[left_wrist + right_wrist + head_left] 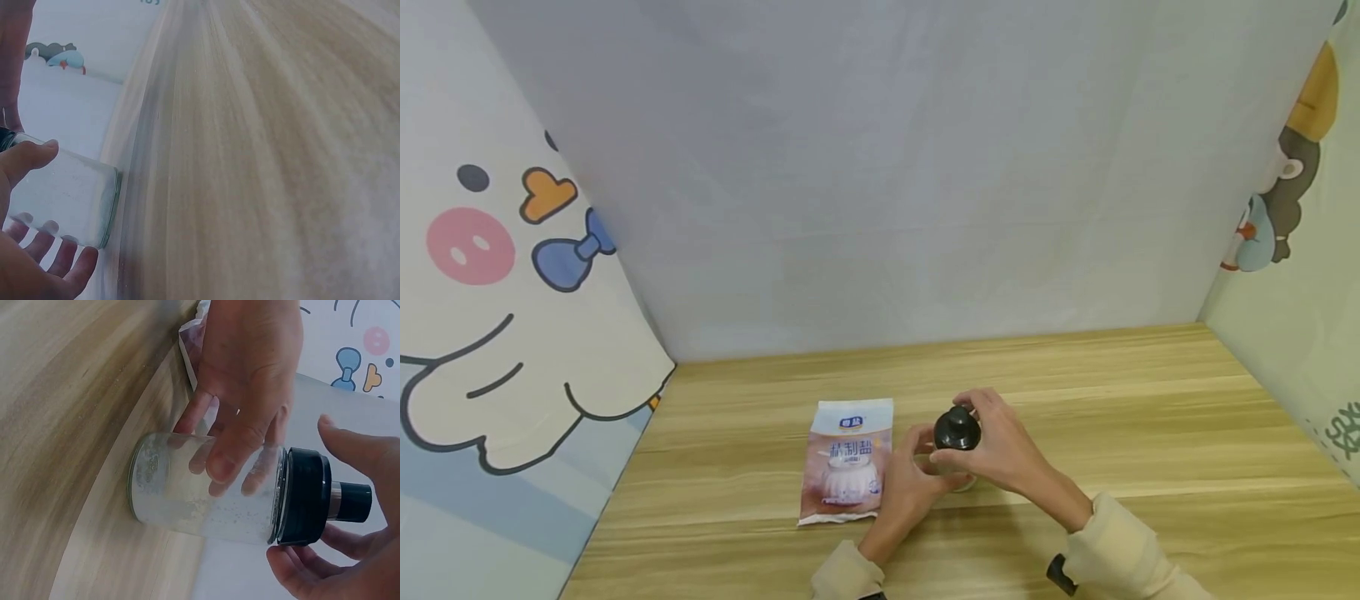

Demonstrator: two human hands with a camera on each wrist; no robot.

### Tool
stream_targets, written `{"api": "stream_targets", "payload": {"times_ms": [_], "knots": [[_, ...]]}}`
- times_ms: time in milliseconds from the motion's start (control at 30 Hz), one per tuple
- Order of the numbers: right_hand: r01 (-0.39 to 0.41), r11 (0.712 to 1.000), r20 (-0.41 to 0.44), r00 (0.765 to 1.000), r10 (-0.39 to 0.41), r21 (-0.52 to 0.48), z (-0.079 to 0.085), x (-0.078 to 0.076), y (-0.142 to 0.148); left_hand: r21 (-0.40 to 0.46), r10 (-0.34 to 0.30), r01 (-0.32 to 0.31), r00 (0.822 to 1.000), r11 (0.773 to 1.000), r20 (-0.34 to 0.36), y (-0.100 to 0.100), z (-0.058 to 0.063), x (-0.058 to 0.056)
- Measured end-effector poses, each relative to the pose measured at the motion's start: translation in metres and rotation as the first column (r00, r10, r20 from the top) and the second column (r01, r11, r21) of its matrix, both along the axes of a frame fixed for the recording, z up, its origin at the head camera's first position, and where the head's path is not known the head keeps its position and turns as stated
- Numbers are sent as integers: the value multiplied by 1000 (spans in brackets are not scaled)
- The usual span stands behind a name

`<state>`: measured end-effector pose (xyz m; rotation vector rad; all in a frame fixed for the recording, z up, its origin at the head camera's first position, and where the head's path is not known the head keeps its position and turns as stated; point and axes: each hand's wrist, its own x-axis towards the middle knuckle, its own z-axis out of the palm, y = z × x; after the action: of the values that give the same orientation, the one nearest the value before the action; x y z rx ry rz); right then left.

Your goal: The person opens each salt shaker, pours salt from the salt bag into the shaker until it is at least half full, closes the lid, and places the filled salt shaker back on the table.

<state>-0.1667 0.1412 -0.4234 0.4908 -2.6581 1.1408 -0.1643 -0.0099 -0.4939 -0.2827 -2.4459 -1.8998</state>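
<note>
A clear glass jar (231, 515) with a black knobbed lid (957, 429) stands upright at the table's middle. Pale specks cling to its inner wall in the right wrist view. My left hand (910, 483) grips the jar's body, thumb on one side and fingers round the other. Around the lid curl the fingers of my right hand (1003, 446), with fingertips at its rim; the right wrist view shows the thumb (344, 440) close by, contact unclear. Left of the jar lies a salt bag (846, 462), partly behind my left hand.
The wood-grain table (1112, 400) extends to both sides of the jar. A plain grey-white backdrop (910, 208) rises behind it. Cartoon-printed panels (497, 333) flank the table on the left and right.
</note>
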Motion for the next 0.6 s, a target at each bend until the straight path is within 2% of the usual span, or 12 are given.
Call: {"api": "stream_targets", "payload": {"times_ms": [200, 467, 600], "knots": [[7, 1000, -40, 999, -6, 17, 0, -1, -2, 32, -12, 11, 999, 999, 39, 0, 0, 1], [-115, 993, -33, 993, 115, -8, 8, -3, 2, 13, -3, 2, 999, 1000, 49, -1, 1, 1], [-142, 990, -33, 989, 141, -17, 12, -4, 4, 27, -14, 13, 999, 1000, 36, -1, 3, 2]]}}
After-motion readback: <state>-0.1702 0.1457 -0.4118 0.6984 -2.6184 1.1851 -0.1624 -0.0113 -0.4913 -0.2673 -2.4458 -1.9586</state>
